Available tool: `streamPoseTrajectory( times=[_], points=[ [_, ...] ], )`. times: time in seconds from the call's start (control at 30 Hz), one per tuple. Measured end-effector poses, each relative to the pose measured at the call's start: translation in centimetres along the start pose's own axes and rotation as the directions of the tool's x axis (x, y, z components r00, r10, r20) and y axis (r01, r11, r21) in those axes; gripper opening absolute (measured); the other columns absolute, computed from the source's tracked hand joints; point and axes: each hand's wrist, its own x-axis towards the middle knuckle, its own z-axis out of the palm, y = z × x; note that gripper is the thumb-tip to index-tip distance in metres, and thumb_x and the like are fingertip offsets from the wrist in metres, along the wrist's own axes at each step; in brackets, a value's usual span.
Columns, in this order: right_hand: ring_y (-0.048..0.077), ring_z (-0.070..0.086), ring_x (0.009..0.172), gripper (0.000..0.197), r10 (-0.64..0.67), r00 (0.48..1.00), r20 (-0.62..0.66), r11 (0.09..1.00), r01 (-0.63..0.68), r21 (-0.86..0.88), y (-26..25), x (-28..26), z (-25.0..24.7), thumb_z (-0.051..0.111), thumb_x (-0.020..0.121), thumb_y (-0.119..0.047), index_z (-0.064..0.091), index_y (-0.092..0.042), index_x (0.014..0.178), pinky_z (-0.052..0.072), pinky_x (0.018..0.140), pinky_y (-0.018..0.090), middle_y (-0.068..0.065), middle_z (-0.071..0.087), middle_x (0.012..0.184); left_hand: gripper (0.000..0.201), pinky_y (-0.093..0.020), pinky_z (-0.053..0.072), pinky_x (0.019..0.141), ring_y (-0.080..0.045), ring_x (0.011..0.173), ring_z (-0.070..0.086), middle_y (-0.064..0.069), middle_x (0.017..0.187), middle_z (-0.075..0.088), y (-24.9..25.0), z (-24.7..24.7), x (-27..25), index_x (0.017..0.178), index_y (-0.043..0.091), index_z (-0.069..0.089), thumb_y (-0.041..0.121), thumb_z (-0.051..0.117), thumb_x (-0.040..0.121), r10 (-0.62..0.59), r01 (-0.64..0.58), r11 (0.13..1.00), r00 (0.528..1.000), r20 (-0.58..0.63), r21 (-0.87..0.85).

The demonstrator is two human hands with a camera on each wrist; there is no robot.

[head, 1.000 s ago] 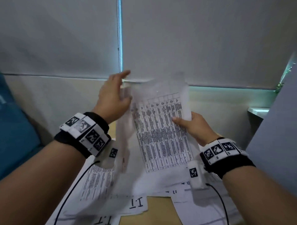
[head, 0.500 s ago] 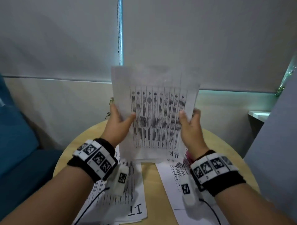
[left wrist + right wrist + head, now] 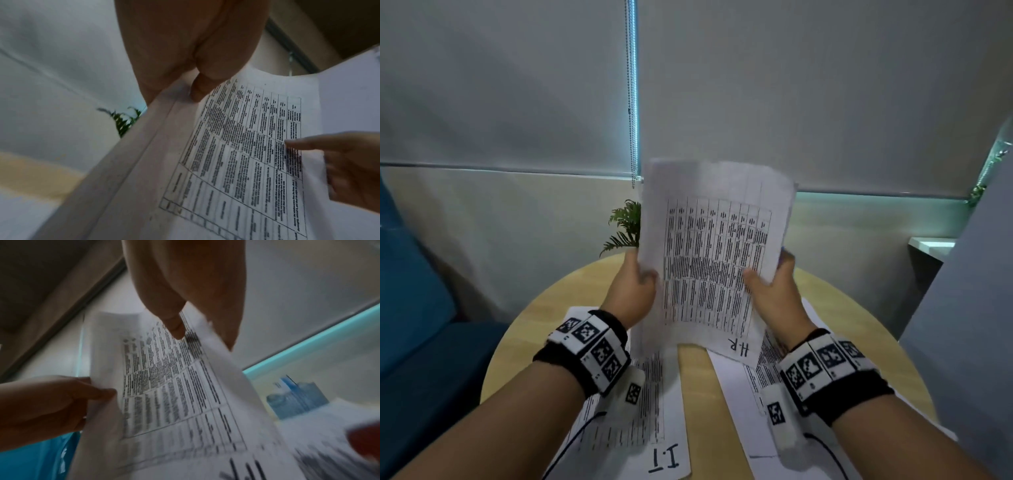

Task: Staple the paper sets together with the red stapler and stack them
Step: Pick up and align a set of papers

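While the paper set (image 3: pixel 714 260) is held upright above the round table (image 3: pixel 524 329), its printed grid faces the person and the handwritten "H.R" label sits at its lower right corner. The left hand (image 3: pixel 635 287) pinches the set's left edge, thumb on the front and fingers behind. The right hand (image 3: pixel 774 287) pinches the right edge the same way. Both grips sit about midway up the sheets, so the top half stands free above the hands and curls slightly. The bottom edge hangs just above the table.

The left wrist view shows the left thumb (image 3: pixel 200 87) pressed on the margin beside the grid, and several sheet edges layered along that side. The right wrist view shows the right thumb (image 3: pixel 174 327) lying on the printed columns, with a blue picture (image 3: pixel 298 399) on a sheet beyond the set; the head view does not show it.

Flat on the table lie two more piles: a near left pile (image 3: pixel 661 428) marked "I.T" and a near right pile (image 3: pixel 743 404) under the right wrist. A green plant (image 3: pixel 625 226) stands at the far edge of the table, left of the set.
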Motion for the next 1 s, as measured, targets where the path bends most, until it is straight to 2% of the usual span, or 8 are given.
streamPoseTrajectory(
  times=[0.1,0.2,0.27,0.43,0.57,0.7,0.8,1.0],
  points=[
    [0.028,0.038,0.129,0.090,-0.307,0.922,-0.235,0.939,0.253,-0.232,-2.0,1.7,-1.5,0.075,0.078,-0.016,0.017,-0.013,0.147,0.032,0.111,0.043,0.015,0.033,0.141,0.011,-0.030,0.035,0.059,-0.023,0.076,0.048,-0.007,0.089,0.049,2.0,-1.6,1.3,0.100,0.011,0.036,0.005,0.039,0.093,0.227,-0.193,0.956,0.963,-0.144,0.219],
    [0.026,0.014,0.144,0.101,-0.525,0.837,-0.152,0.774,0.396,-0.494,-5.0,2.7,-2.5,0.076,0.076,-0.028,0.011,-0.017,0.152,0.007,0.117,0.042,0.014,0.017,0.155,0.025,-0.029,0.034,0.060,-0.022,0.068,0.049,-0.007,0.086,0.053,3.7,-3.4,2.4,0.112,0.014,0.037,0.003,0.042,0.089,0.362,-0.317,0.887,0.929,-0.079,0.336],
    [0.023,0.020,0.143,0.095,-0.467,0.884,-0.018,0.762,0.392,-0.515,-5.9,2.9,-2.0,0.073,0.079,-0.034,0.012,-0.028,0.151,0.002,0.116,0.044,0.007,0.026,0.153,0.034,-0.028,0.037,0.063,-0.019,0.069,0.052,-0.004,0.089,0.056,4.6,-3.9,2.2,0.117,0.020,0.036,0.002,0.042,0.088,0.379,-0.371,0.862,0.924,0.046,0.345],
    [0.002,0.063,0.093,0.031,-0.218,0.976,-0.020,0.971,0.215,-0.105,-3.9,2.4,-1.7,0.067,0.088,-0.024,0.054,-0.019,0.115,0.052,0.080,0.026,-0.014,0.063,0.097,0.040,-0.037,0.044,0.089,-0.015,0.084,0.055,0.006,0.094,0.058,3.8,-3.9,0.6,0.122,0.025,0.040,0.004,0.043,0.089,0.354,-0.354,0.872,0.933,0.063,0.337],
    [0.019,0.068,0.094,0.012,-0.162,0.985,-0.062,0.982,0.167,0.091,-1.2,1.6,-2.9,0.068,0.087,-0.027,0.064,-0.028,0.098,0.054,0.088,0.048,-0.001,0.072,0.099,0.043,-0.048,0.007,0.115,-0.018,0.119,0.048,0.009,0.121,0.055,0.2,-5.9,0.5,0.124,0.032,0.045,0.030,0.062,0.085,0.238,-0.115,0.837,0.957,-0.168,0.534],
    [0.021,0.066,0.103,0.024,-0.154,0.984,-0.087,0.954,0.171,0.247,-0.7,0.8,-3.7,0.066,0.085,-0.028,0.063,-0.020,0.108,0.050,0.096,0.046,0.003,0.071,0.106,0.078,-0.045,0.031,0.110,-0.022,0.127,0.039,-0.002,0.139,0.039,-2.8,-8.0,0.7,0.138,0.026,0.033,0.025,0.077,0.074,0.079,-0.076,0.997,0.911,-0.404,0.023],
    [0.022,0.067,0.099,0.029,-0.122,0.988,-0.092,0.932,0.146,0.331,-0.4,0.3,-3.5,0.065,0.087,-0.021,0.057,-0.008,0.113,0.054,0.088,0.041,0.008,0.070,0.108,0.087,-0.036,0.043,0.095,-0.018,0.115,0.051,-0.002,0.129,0.050,-3.2,-7.9,0.7,0.144,0.024,0.019,0.018,0.074,0.077,-0.108,0.010,0.932,0.962,-0.251,-0.361],
    [0.017,0.066,0.103,0.040,0.034,0.999,0.007,0.989,-0.035,0.142,4.1,-1.1,-1.7,0.071,0.084,-0.029,0.056,-0.022,0.121,0.053,0.091,0.047,-0.005,0.068,0.111,0.069,-0.049,0.044,0.099,-0.027,0.116,0.054,-0.008,0.126,0.055,-6.3,-5.6,0.3,0.130,0.016,0.034,0.034,0.073,0.077,-0.219,0.170,0.938,0.966,-0.138,-0.302]
  ],
)
